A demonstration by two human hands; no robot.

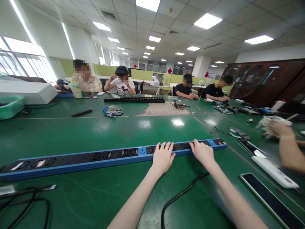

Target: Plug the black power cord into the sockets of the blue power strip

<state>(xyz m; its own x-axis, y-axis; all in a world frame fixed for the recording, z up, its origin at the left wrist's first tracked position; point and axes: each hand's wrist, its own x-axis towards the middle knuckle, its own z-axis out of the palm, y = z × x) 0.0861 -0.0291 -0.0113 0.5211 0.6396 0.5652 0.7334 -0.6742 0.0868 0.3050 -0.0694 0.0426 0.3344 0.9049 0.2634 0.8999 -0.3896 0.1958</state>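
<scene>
A long power strip (124,156) with a blue frame and a black socket face lies across the green table, sockets up. My left hand (163,158) spans it right of the middle, fingers over the top and thumb at the near edge. Closer to the strip's right end, my right hand (203,154) grips it with thumb and forefinger showing; its other fingers are mostly hidden. Between my forearms, a black cable (177,193) curves over the table and passes out of sight near my right wrist.
Black cables (33,200) lie at the near left. On the right are a phone (274,202), a white power strip (274,171) and another person's arm (290,148). Gloves (112,111), a black bar (82,112) and a black strip (134,99) lie farther back. Several people sit opposite.
</scene>
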